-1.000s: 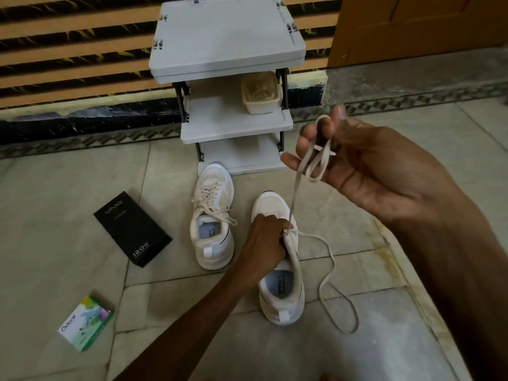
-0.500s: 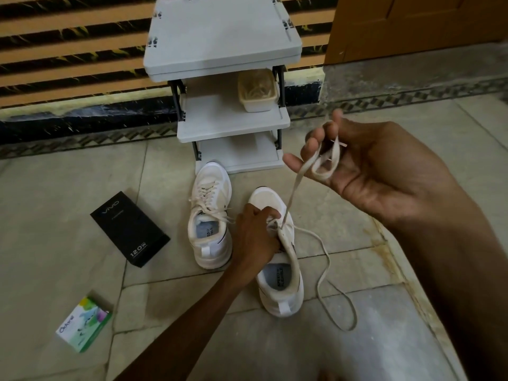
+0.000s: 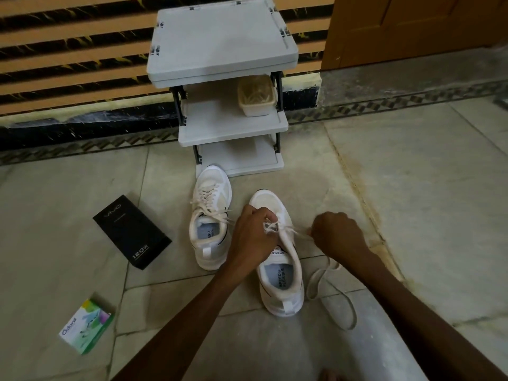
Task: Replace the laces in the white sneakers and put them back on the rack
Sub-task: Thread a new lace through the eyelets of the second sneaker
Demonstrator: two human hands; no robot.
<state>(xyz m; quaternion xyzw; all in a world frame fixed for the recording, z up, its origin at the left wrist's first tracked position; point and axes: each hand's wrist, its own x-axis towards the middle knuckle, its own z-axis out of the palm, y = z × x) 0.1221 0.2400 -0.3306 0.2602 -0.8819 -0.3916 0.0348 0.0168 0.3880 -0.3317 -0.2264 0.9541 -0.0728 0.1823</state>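
Observation:
Two white sneakers stand on the floor in front of a grey three-shelf rack [image 3: 233, 130]. The left sneaker [image 3: 210, 215] is laced. The right sneaker [image 3: 280, 265] is partly laced, and its loose cream lace [image 3: 324, 279] trails in a loop on the floor to its right. My left hand [image 3: 251, 232] grips the right sneaker at the eyelets, fingers curled over the lace crossings. My right hand [image 3: 336, 232] is curled just right of the shoe and pinches a lace strand that runs taut to the eyelets.
A black phone box [image 3: 132, 232] lies left of the sneakers and a small green-and-white box [image 3: 86, 325] lies nearer me on the left. A plastic tub [image 3: 257, 96] holding pale laces sits on the rack's middle shelf. A striped wall and a wooden door are behind.
My right hand came down from chest height, where it held the lace looped over its fingers, to floor level beside the right sneaker. My left hand stayed on the shoe.

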